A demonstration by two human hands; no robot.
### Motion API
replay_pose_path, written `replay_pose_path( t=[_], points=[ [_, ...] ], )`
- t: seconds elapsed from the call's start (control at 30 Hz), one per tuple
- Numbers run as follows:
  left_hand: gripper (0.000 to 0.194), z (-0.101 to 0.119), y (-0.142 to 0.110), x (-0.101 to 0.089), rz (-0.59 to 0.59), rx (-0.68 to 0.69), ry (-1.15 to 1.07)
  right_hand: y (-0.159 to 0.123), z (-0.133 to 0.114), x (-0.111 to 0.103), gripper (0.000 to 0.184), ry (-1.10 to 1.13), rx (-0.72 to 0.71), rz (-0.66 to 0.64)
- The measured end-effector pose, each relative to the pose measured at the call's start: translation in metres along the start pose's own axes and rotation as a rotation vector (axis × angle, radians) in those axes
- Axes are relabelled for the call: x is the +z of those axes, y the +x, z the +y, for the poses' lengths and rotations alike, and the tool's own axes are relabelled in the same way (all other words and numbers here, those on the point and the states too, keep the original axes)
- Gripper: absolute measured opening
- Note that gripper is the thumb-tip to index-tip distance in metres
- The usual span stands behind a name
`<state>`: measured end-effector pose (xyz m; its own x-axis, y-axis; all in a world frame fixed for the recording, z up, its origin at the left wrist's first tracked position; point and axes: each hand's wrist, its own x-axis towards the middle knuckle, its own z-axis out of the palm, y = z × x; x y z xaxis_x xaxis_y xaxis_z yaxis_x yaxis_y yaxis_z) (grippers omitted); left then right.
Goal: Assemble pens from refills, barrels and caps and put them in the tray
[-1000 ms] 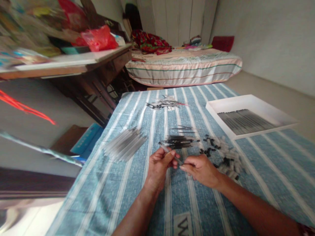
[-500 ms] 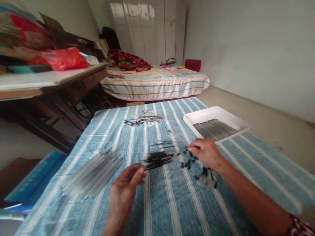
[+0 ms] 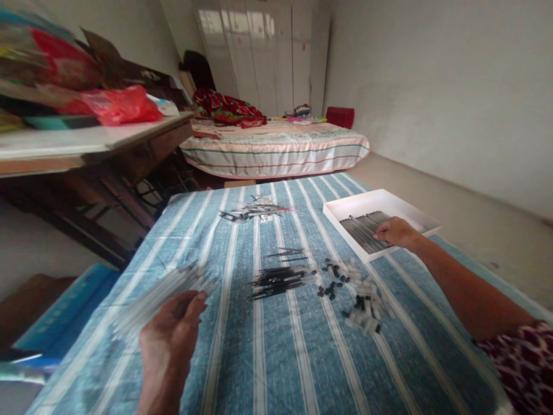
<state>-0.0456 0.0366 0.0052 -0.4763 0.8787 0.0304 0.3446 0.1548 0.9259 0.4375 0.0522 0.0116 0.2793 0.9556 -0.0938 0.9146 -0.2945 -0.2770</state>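
My left hand (image 3: 175,325) is at the right side of a pile of clear pen barrels (image 3: 159,294), thumb and fingers closing on the end of one barrel. Over the white box (image 3: 348,236), my right hand (image 3: 397,232) pinches a grey pen (image 3: 360,223) lying slightly askew above a row of similar pens (image 3: 356,235). Black pen refills (image 3: 279,279) lie heaped between the hands. Right of them are small black plugs (image 3: 332,288) and a scatter of clear and black caps (image 3: 363,302).
A few loose refills (image 3: 287,253) and a bunch of grey and black pieces (image 3: 254,212) lie farther back on the striped cloth (image 3: 242,346). A desk with a red plastic bag (image 3: 125,105) stands left, a bed (image 3: 276,147) behind, and a blue box (image 3: 64,314) low at left.
My left hand has moved left from the refills to the clear barrels. My right hand has gone from the black plugs up and right into the white box, where it holds a pen.
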Motion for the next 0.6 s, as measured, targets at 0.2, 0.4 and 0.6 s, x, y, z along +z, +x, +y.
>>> replay_pose_path(
  t=[0.2, 0.4, 0.6],
  points=[
    [0.022, 0.0007, 0.0039, -0.0035, 0.005, -0.008, 0.002, 0.0008, -0.0034, -0.0055, 0.021, -0.062, -0.026, -0.047],
    [0.021, -0.0023, 0.0063, -0.0047, 0.004, -0.024, -0.017, 0.0015, -0.0005, -0.0022, 0.022, -0.123, -0.018, -0.033],
    [0.02, 0.0037, 0.0044, -0.01, 0.092, 0.087, 0.023, 0.0058, 0.0058, 0.0011, 0.027, -0.206, -0.005, -0.006]
  ],
)
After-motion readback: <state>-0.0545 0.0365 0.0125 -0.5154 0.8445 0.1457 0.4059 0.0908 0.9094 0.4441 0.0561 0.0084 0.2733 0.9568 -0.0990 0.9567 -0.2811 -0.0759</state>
